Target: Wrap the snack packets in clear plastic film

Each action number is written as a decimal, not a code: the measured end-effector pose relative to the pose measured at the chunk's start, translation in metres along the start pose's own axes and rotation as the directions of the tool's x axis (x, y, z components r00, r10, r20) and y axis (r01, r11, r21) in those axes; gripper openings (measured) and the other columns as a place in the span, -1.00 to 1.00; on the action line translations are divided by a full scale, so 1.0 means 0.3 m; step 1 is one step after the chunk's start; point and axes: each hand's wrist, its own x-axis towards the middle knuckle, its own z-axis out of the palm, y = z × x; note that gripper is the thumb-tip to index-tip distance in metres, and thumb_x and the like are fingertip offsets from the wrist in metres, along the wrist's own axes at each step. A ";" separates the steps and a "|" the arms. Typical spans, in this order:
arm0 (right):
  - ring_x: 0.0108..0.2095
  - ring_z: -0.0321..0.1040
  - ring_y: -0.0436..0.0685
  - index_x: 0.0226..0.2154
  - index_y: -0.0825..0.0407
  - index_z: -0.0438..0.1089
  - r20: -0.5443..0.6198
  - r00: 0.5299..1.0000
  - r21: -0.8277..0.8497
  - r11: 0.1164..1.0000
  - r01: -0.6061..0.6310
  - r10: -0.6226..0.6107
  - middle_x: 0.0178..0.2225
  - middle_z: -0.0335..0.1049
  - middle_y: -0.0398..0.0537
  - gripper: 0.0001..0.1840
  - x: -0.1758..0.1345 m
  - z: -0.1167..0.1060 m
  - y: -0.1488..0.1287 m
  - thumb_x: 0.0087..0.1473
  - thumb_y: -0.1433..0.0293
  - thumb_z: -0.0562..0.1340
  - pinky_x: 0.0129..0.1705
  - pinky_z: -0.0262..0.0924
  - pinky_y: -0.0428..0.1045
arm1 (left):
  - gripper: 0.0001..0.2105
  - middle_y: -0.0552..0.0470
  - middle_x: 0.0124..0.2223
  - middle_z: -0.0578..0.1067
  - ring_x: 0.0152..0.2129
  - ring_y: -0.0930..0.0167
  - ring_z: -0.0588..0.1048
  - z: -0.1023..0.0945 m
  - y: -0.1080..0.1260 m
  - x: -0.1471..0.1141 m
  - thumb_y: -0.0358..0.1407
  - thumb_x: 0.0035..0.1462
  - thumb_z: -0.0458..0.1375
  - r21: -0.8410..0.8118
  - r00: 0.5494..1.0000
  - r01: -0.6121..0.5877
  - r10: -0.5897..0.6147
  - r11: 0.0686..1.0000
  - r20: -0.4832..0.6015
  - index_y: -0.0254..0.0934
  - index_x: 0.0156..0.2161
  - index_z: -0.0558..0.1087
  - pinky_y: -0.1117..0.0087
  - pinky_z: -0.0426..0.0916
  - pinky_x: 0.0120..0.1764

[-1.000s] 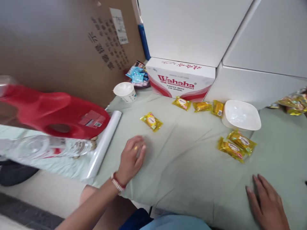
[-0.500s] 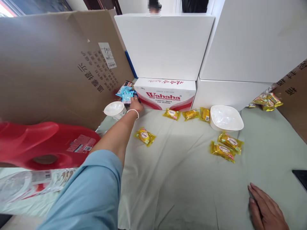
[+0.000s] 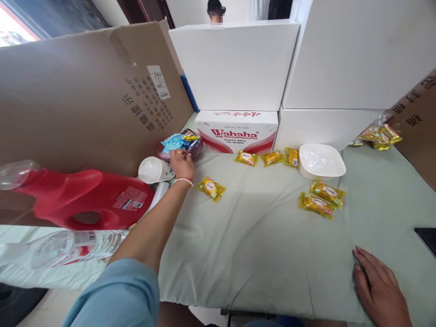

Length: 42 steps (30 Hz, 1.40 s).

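Note:
My left hand (image 3: 182, 164) is closed at the near rim of a purplish see-through bowl (image 3: 197, 151), its fingertips partly hidden. Blue and dark snack packets (image 3: 177, 143) fill the bowl, a yellow one on top. Touching or nearly touching that hand, a white paper cup (image 3: 151, 170) leans to the left. A yellow-wrapped snack (image 3: 211, 188) lies just right of my left wrist. My right hand (image 3: 381, 286) rests on the cloth at the lower right, fingers stretched out and thumb apart, holding nothing.
A Wahaha carton (image 3: 238, 134) and white boxes stand behind. Several yellow snacks (image 3: 272, 158) lie before them, beside a white bowl (image 3: 322, 172). Left are a red jug (image 3: 91, 200), a clear bottle (image 3: 68, 247) and a cardboard wall (image 3: 85, 100). Someone's head shows behind.
My left hand has drawn back toward me, and the bowl of packets has come nearer with it. The paper cup has tipped leftward. My right hand stays in place.

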 end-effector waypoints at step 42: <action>0.11 0.42 0.37 -0.05 -0.04 0.59 0.028 0.902 0.540 0.752 -0.377 0.432 0.01 0.58 0.18 -0.63 0.107 -0.112 -0.184 0.38 0.15 0.14 0.25 0.29 0.40 | -0.77 0.19 -0.54 0.26 -0.70 0.53 0.19 -0.172 0.466 -0.852 -0.57 0.24 0.01 -0.440 0.451 0.859 -0.018 -0.263 0.892 -0.20 -0.38 0.26 0.56 0.17 -0.65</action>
